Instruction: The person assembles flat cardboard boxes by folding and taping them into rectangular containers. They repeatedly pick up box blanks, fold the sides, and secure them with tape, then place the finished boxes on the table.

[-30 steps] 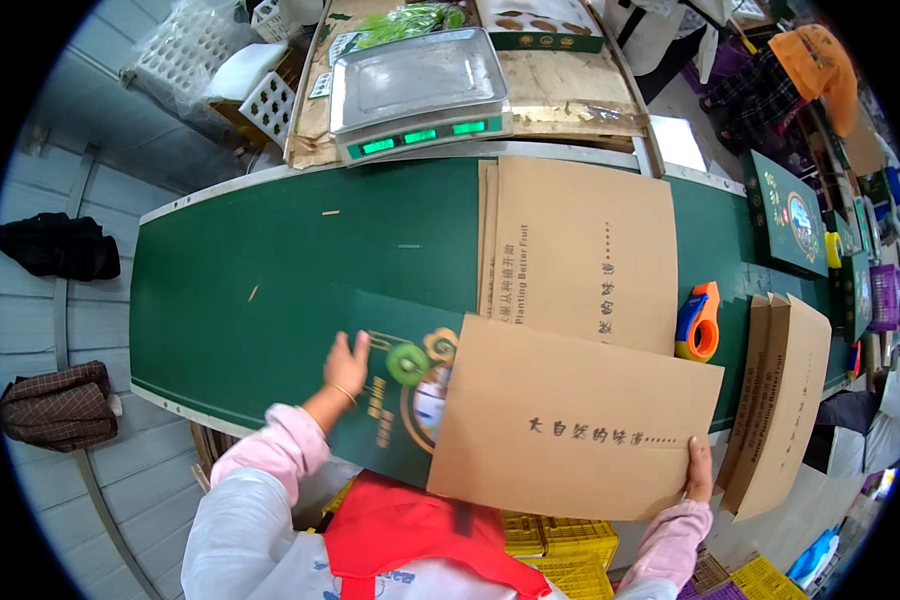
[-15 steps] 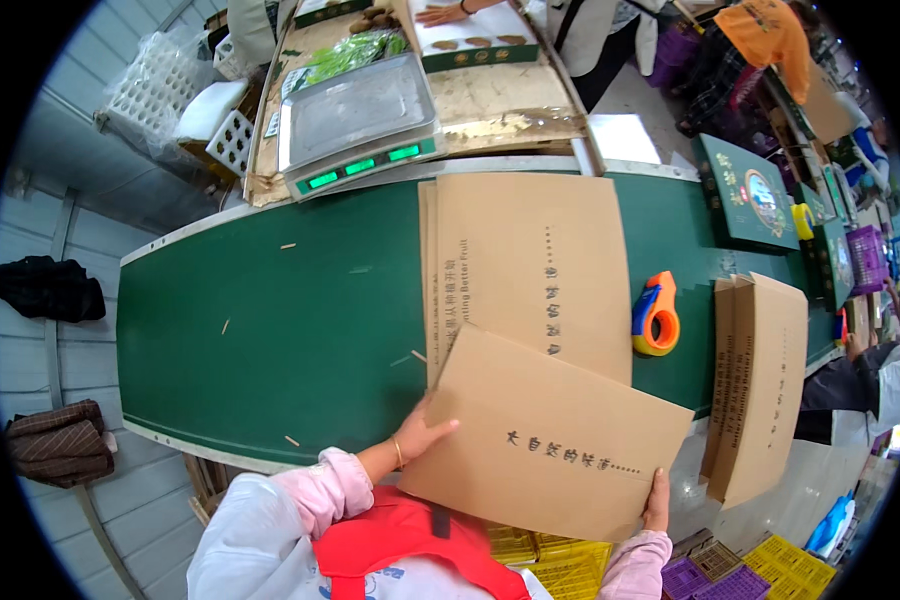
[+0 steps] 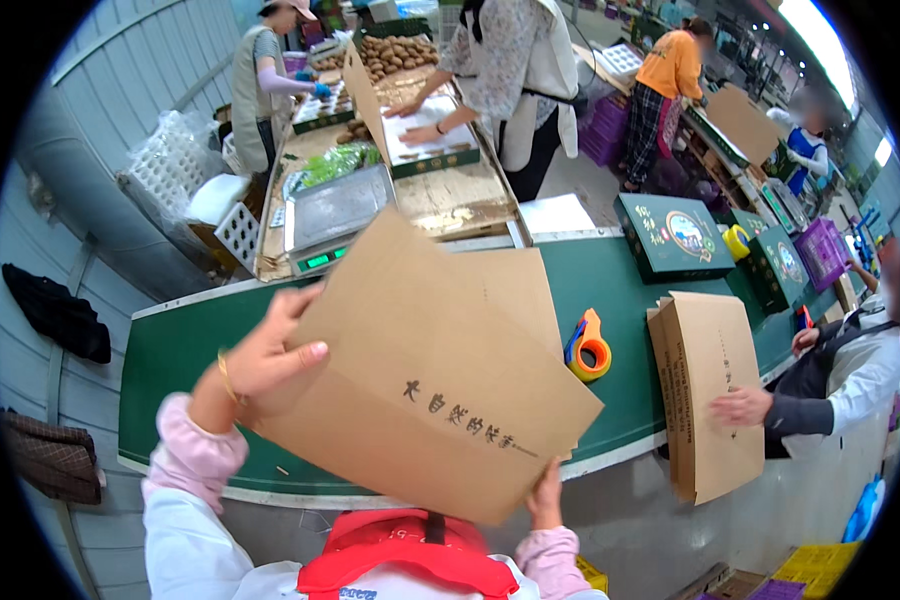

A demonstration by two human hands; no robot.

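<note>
A flat brown cardboard carton (image 3: 400,350), printed with a dark line of writing, is held up at a tilt over the near edge of the green table. My left hand (image 3: 275,350) grips its left side, with the thumb across the front face. My right hand (image 3: 545,495) holds its lower right edge; part of those fingers is hidden behind the board. Under and beyond the raised carton lie more flat cartons (image 3: 525,285), largely covered by it. Just right of them on the table rests an orange and blue tape dispenser (image 3: 592,330).
A co-worker's hand (image 3: 740,407) touches a standing bundle of cartons (image 3: 715,350) at the right. Behind it are green printed boxes (image 3: 675,240). Across the green table (image 3: 200,350), a scale (image 3: 345,210) sits on a wooden bench, where other people handle trays.
Both my hands have lifted the carton, its left side rising highest. My view has tilted up, showing more people. At the right, a co-worker's hand has come onto the carton bundle.
</note>
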